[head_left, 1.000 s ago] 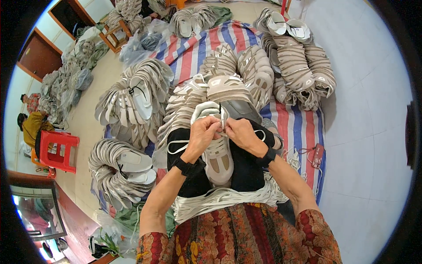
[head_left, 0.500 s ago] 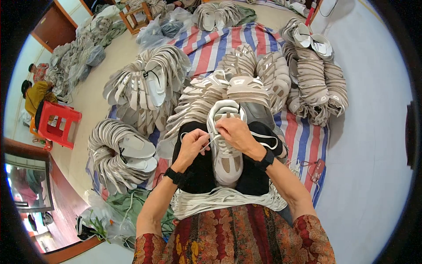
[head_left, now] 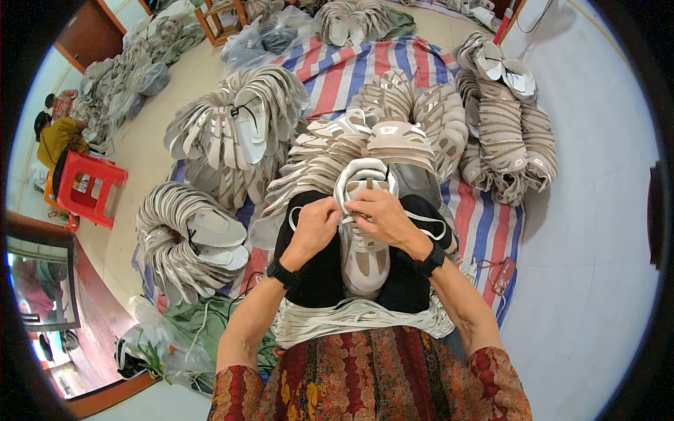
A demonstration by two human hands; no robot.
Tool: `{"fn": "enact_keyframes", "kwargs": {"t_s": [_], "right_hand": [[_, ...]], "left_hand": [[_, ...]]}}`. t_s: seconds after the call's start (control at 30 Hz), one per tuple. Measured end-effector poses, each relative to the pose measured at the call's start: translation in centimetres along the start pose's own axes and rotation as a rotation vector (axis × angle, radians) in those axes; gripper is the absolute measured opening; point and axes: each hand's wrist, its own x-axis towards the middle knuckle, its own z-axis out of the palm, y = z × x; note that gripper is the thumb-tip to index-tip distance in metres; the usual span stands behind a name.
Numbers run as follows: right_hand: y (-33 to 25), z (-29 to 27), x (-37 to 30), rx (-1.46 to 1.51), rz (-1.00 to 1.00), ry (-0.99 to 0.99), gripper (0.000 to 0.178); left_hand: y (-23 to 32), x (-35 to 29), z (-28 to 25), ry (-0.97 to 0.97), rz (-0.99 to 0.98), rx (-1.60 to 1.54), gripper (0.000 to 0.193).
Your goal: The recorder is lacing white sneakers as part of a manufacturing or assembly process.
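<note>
A beige and white sneaker upper (head_left: 365, 270) rests between my knees, its toe toward me. My left hand (head_left: 316, 223) is closed at the left side of its eyelets, fingertips pinching a white shoelace (head_left: 346, 219). My right hand (head_left: 385, 219) lies across the tongue area, thumb and fingers pinched on the same lace beside the left fingertips. The fingers partly cover the upper eyelets. Lower rows of lacing (head_left: 366, 242) show below my hands. Across my lap lies a thick bundle of white laces (head_left: 365, 319).
Ahead, stacked shoe uppers (head_left: 400, 137) stand on a striped tarp (head_left: 337, 77). Tied bundles of uppers (head_left: 186, 235) sit at left, another stack (head_left: 502, 126) at right. A red stool (head_left: 91, 189) and a seated person (head_left: 60, 144) are far left.
My left hand has moved up and right, against the shoe's edge beside my right hand. The lace stretch between them has shortened. My right hand stays over the tongue.
</note>
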Motion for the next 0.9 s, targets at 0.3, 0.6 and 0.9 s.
{"fn": "enact_keyframes", "kwargs": {"t_s": [0.3,0.6,0.9], "right_hand": [[1.0,1.4,0.2,-0.009,0.0,0.097,0.008],[2.6,-7.3,-1.4,-0.726,0.126,0.491,0.009],[4.2,-7.8,-4.9,-0.548,0.263,0.321,0.037]], "left_hand": [[1.1,0.0,0.6,0.091,-0.529,-0.552,0.011],[1.1,-0.3,-0.2,0.15,0.231,0.276,0.013],[0.9,-1.0,-0.4,-0.089,-0.184,-0.119,0.018]]}}
